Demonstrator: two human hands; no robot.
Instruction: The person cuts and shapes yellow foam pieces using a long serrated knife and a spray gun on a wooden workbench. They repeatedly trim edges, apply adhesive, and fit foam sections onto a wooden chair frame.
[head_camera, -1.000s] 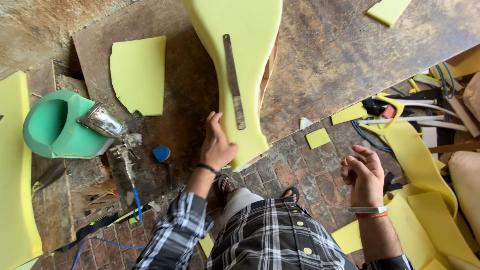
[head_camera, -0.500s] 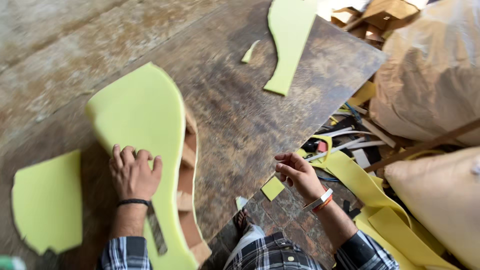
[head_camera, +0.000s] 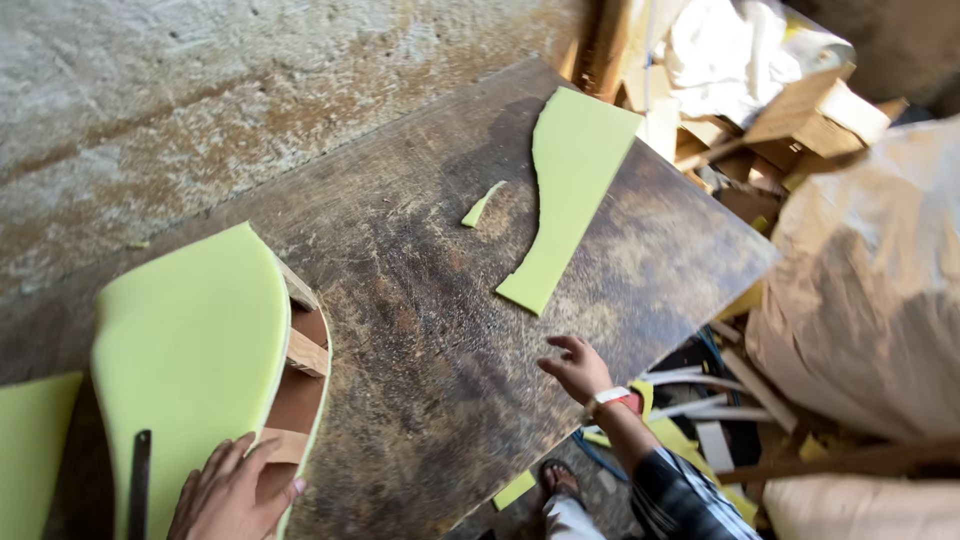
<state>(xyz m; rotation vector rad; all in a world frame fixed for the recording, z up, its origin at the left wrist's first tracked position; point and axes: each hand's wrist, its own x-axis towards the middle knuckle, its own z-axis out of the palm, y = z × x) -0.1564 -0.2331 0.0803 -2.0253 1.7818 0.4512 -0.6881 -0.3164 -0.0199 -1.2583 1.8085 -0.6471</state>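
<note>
- Head view: a dark, scarred wooden board (head_camera: 420, 330) is seen filling the centre, laid over a pale concrete floor (head_camera: 200, 100).
- At 3 o'clock, a large tan sack (head_camera: 870, 290) is seen beside the board, well apart from both hands.
- At 8 o'clock, a big yellow-green foam sheet (head_camera: 190, 350) is laid over a wooden frame (head_camera: 300, 370), whose ribs are exposed along the foam's right edge.
- At 12 to 1 o'clock, a curved foam offcut (head_camera: 570, 190) is laid flat on the board, with a small foam sliver (head_camera: 483, 205) just beside it at its 9 o'clock.
- The left hand (head_camera: 235, 490), at 7 o'clock, is rested flat on foam and frame, fingers spread, nothing gripped.
- The right hand (head_camera: 575, 368), at 5 o'clock, is held open over the board's edge, nothing gripped, near the offcut's lower tip.
- A dark metal strip (head_camera: 138, 480) is seen lying on the foam just left of the left hand.
</note>
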